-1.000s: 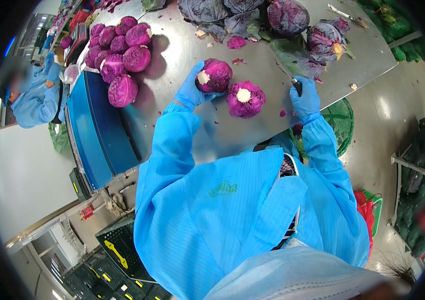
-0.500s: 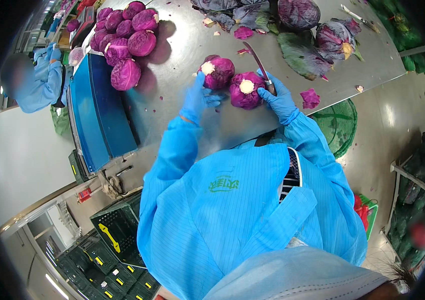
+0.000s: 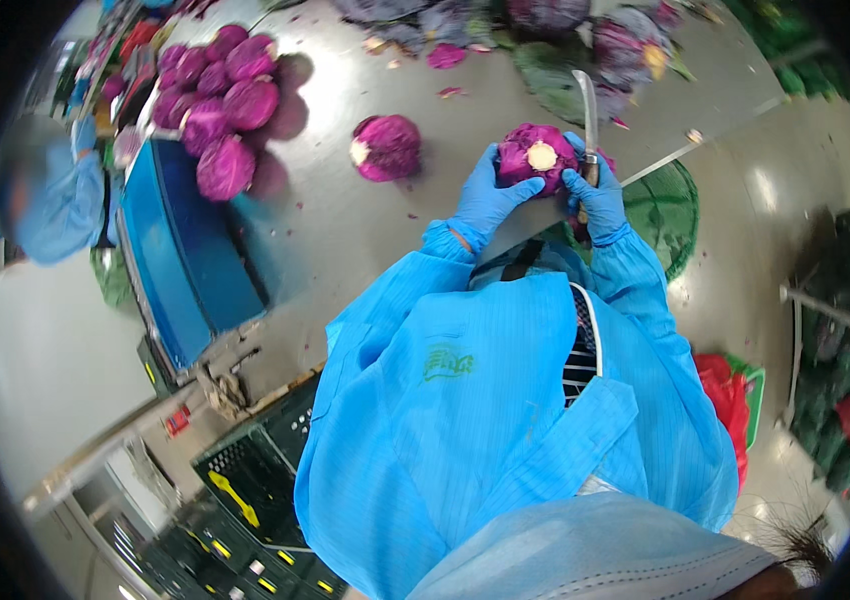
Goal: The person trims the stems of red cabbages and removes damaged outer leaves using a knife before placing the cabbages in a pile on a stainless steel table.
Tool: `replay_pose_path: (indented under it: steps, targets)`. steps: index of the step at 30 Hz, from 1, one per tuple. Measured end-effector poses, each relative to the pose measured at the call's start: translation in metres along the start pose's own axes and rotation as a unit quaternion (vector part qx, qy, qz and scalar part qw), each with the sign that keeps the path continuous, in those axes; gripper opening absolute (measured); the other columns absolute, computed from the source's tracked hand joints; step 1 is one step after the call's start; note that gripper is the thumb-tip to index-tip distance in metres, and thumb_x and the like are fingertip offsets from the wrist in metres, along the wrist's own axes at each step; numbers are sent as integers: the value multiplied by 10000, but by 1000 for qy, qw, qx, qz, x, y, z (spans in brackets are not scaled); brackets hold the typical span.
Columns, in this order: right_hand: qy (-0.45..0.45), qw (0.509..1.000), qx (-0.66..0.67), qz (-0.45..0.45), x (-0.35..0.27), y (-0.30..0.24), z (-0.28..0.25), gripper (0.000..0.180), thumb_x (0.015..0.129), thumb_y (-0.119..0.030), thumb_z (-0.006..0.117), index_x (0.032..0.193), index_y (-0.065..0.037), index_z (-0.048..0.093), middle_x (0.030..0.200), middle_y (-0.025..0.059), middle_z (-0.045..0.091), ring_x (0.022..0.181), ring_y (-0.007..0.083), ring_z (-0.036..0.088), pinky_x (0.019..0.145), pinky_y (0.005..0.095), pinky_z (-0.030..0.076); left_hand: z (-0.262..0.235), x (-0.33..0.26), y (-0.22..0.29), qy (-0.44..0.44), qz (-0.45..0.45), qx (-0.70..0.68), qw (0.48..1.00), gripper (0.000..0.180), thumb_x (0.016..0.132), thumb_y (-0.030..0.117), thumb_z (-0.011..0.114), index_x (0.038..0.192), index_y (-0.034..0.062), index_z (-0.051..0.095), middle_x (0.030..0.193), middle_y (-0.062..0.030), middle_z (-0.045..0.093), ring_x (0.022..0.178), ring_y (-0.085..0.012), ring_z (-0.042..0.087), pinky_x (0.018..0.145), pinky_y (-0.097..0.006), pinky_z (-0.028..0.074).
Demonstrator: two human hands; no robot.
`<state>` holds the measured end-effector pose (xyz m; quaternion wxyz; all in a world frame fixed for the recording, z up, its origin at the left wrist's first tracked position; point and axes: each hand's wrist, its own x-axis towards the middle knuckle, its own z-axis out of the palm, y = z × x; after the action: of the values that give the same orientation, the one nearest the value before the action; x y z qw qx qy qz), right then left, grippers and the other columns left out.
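Between my two blue-gloved hands is a red cabbage, its pale cut stem turned up toward me. My left hand cups its left and near side, thumb on the front. A knife with a curved blade and dark handle stands up in my right hand, blade pointing away from me; that hand's fingers wrap the handle and also touch the cabbage's right side. A second trimmed red cabbage rests on the metal table to the left, apart from both hands.
Several red cabbages are heaped at the table's far left beside a blue bin. Dark outer leaves and an untrimmed cabbage lie at the back. Left, a person in blue stands; below are black crates.
My left hand has moved right from beside the other cabbage onto the one my right hand was touching. That cabbage is now held by both hands, and the knife blade points more upright.
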<state>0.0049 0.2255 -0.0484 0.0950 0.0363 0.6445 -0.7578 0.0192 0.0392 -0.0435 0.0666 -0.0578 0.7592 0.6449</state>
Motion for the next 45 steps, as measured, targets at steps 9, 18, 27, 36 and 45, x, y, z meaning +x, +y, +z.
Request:
replay_pose_path:
  steps: [9, 18, 27, 36, 45]
  targets:
    - [5, 997, 47, 59, -30, -16, -23, 439, 831, -252, 620, 1215, -78, 496, 1036, 25, 587, 670, 77, 514, 554, 208, 433, 29, 12, 39, -63, 162, 162, 971, 1071, 554, 250, 832, 1397, 101, 187, 1307, -167, 356, 1173, -322, 413, 971, -388, 375]
    - [28, 995, -90, -39, -39, 0, -49, 342, 879, -180, 433, 1193, -63, 502, 952, 91, 595, 737, 160, 531, 727, 315, 452, 41, 13, 38, -6, 130, 183, 974, 1046, 534, 215, 843, 1381, 101, 238, 1281, -160, 370, 1142, -295, 426, 979, -374, 372]
    - [70, 993, 63, 66, -43, 7, -46, 323, 932, -231, 411, 1208, -95, 509, 933, 61, 609, 502, 51, 440, 460, 192, 397, 17, 34, 33, -132, -21, -125, 983, 885, 668, 254, 771, 1361, 72, 251, 1317, -160, 369, 1151, -309, 443, 915, -423, 438]
    - [84, 993, 70, 46, -60, 0, -51, 347, 937, -263, 394, 1213, -89, 512, 893, 76, 613, 492, 71, 486, 452, 200, 420, 11, 37, 26, -219, -289, -528, 768, 908, 691, 604, 617, 1359, 115, 246, 1334, -206, 340, 1120, -514, 391, 819, -576, 447]
    - [92, 994, -1, 67, -62, -13, -29, 407, 927, -207, 404, 1330, -152, 384, 963, 88, 589, 542, 98, 520, 519, 232, 462, 14, 37, 30, -183, -177, -337, 907, 910, 676, 390, 744, 1365, 79, 237, 1319, -186, 369, 1159, -382, 423, 905, -504, 421]
